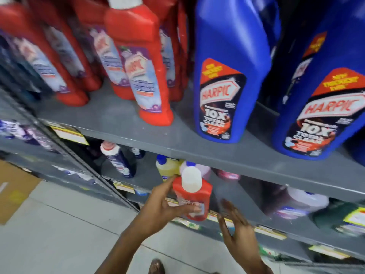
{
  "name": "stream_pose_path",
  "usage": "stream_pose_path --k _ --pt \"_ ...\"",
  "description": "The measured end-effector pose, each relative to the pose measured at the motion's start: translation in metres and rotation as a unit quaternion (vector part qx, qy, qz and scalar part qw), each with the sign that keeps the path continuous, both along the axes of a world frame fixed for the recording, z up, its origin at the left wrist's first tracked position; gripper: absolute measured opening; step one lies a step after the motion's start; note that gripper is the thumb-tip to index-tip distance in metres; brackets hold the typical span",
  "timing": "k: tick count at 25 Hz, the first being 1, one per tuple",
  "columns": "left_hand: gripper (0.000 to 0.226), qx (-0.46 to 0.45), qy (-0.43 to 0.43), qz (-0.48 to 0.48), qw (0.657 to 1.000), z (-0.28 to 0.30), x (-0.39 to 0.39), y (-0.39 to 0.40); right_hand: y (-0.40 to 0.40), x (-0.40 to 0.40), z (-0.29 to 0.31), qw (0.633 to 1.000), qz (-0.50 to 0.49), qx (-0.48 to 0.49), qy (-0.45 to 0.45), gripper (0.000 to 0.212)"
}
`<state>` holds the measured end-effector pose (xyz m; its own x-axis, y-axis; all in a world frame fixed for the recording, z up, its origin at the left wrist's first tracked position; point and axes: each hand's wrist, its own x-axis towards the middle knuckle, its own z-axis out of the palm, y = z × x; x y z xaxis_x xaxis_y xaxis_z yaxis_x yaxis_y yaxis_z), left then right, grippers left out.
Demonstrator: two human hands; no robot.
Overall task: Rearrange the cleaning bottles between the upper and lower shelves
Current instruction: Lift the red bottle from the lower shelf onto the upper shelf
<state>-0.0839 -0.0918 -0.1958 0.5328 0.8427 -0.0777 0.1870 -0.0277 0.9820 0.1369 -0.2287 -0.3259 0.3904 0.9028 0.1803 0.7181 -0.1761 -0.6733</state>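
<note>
Head view, shelf aisle. L hand (164,202) grips a small red bottle (194,200) w/ white cap, fingers wrapped round its left side and label; long axis near upright, cap toward the camera. Bottle sits in the air in front of the lower shelf (246,206), below the edge of the upper shelf (177,139). R hand (235,226) is open, fingers spread, empty, just beside the bottle's right side, not touching. Judged: L hand has control; R could steady it. Upper shelf carries red bottles (138,62) and blue Harpic jugs (227,76). Motion blur; lower-shelf items and price tags hard to read.
</note>
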Motion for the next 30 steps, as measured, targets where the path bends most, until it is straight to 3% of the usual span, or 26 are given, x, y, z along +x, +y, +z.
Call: stream_pose_path --k 4,7,12,15,18,21,30 --pt "0.050 0.091 -0.050 -0.006 0.995 0.079 -0.070 0.039 0.038 -0.059 0.086 0.974 0.046 0.220 0.005 0.027" --pt "0.050 0.183 -0.095 0.011 0.979 0.140 -0.108 0.079 0.081 -0.101 0.150 0.956 0.065 0.285 0.004 0.039" --pt "0.057 0.280 -0.186 0.012 0.942 0.197 -0.145 0.153 0.150 -0.156 0.208 0.957 0.072 0.264 -0.100 0.044" --pt "0.044 0.293 -0.179 -0.005 0.939 0.195 -0.144 0.198 0.176 -0.177 0.214 0.961 0.048 0.236 -0.137 0.040" --pt "0.061 0.276 -0.173 -0.006 0.945 0.189 -0.139 0.227 0.191 -0.187 0.206 0.958 0.025 0.218 -0.184 0.038" --pt "0.061 0.269 -0.184 -0.022 0.945 0.185 -0.139 0.244 0.199 -0.192 0.194 0.945 -0.004 0.208 -0.253 0.041" --pt "0.057 0.265 -0.179 -0.049 0.946 0.184 -0.137 0.262 0.207 -0.200 0.190 0.936 -0.057 0.215 -0.274 0.038"
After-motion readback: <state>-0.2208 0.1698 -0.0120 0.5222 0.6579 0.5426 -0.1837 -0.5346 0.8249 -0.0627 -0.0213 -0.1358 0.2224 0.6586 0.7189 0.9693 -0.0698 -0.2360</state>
